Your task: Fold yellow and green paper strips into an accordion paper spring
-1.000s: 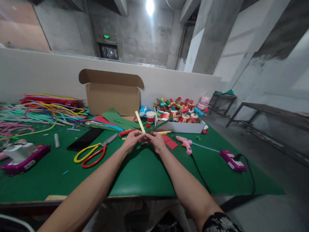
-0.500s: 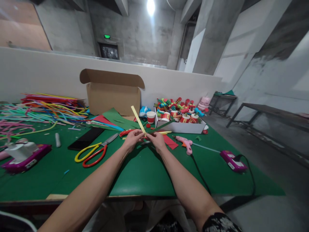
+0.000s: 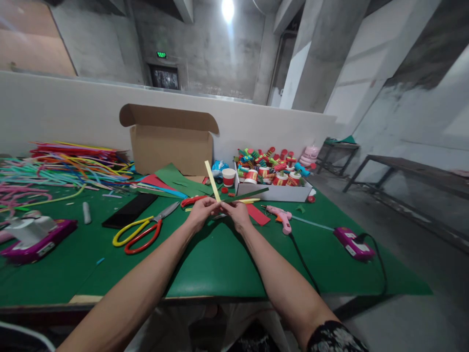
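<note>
Past the near bench edge (image 3: 216, 294), your left hand (image 3: 202, 213) and right hand (image 3: 239, 215) pinch a yellow strip (image 3: 211, 179) and green strip (image 3: 249, 195) (joining them, seemingly); next calls for alignment.

No legible text, green sign (image 3: 161, 55) included

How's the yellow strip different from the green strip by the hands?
The yellow strip is pale, while the green strip is dark. The yellow strip points steeply up the picture, leaning a little left; the green strip slants low toward the right. The yellow strip stands out against the table, but the green strip nearly matches it. Both are narrow and stick out from where the fingertips meet.
</note>
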A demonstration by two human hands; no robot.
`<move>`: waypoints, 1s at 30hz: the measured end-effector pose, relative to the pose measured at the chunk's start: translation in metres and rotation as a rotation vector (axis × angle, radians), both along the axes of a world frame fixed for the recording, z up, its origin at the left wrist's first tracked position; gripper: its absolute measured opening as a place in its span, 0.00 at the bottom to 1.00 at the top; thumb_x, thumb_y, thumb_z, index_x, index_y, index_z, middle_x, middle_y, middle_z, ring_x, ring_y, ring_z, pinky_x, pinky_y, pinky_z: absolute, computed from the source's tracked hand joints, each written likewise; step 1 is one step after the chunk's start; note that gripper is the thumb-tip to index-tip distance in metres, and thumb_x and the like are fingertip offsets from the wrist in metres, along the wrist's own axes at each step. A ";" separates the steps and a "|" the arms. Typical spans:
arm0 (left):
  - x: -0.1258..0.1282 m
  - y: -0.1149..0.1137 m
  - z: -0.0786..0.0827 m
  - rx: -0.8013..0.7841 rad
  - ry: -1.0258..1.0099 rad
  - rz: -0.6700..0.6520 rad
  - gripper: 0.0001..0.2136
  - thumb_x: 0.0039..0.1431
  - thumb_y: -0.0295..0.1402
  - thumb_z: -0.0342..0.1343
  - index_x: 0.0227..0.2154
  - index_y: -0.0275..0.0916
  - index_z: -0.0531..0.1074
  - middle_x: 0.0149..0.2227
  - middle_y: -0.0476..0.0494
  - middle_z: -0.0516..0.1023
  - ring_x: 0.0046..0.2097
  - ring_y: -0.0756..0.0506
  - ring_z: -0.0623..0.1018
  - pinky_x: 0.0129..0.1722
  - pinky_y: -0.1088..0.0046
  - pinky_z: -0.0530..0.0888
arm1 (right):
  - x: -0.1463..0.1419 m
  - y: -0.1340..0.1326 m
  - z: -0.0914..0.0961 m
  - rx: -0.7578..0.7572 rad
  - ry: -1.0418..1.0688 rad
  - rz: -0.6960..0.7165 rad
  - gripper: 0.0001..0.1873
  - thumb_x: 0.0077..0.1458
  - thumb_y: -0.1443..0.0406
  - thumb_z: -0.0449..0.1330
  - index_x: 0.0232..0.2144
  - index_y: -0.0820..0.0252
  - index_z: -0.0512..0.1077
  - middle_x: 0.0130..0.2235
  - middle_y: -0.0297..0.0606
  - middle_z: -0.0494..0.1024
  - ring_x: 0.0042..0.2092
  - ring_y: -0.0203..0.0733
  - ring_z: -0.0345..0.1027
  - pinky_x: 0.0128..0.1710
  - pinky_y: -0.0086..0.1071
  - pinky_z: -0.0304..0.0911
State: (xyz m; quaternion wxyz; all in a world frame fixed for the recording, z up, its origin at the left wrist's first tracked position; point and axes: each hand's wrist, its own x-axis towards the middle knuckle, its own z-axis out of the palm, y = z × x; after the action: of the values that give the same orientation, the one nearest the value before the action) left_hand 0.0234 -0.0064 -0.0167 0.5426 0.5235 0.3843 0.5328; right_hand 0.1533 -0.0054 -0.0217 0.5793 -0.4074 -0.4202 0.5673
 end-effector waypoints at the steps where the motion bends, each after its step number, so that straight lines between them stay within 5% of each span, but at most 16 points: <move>1: 0.000 0.000 0.000 0.008 0.009 -0.001 0.18 0.36 0.44 0.66 0.20 0.35 0.68 0.19 0.50 0.69 0.21 0.54 0.65 0.21 0.78 0.61 | 0.000 -0.001 0.000 -0.002 -0.007 0.022 0.15 0.30 0.60 0.69 0.22 0.64 0.75 0.24 0.35 0.77 0.25 0.33 0.69 0.33 0.30 0.66; 12: -0.004 0.001 0.001 0.109 0.081 0.062 0.15 0.39 0.43 0.64 0.18 0.36 0.69 0.17 0.52 0.68 0.21 0.53 0.65 0.23 0.76 0.61 | 0.004 0.003 0.004 0.028 -0.078 -0.117 0.13 0.32 0.59 0.68 0.18 0.63 0.74 0.20 0.33 0.74 0.24 0.34 0.67 0.30 0.30 0.65; 30: -0.012 0.005 0.002 0.094 0.047 0.082 0.12 0.38 0.40 0.65 0.18 0.37 0.70 0.17 0.50 0.69 0.21 0.53 0.67 0.24 0.75 0.64 | 0.066 0.026 0.026 0.090 0.226 -0.411 0.14 0.33 0.62 0.70 0.18 0.61 0.68 0.16 0.26 0.69 0.21 0.30 0.65 0.30 0.27 0.68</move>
State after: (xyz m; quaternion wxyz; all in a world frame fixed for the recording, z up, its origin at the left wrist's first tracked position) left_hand 0.0112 -0.0010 -0.0146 0.4859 0.5449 0.3925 0.5594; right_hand 0.2192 0.0205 0.0040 0.7435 -0.3922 -0.2858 0.4601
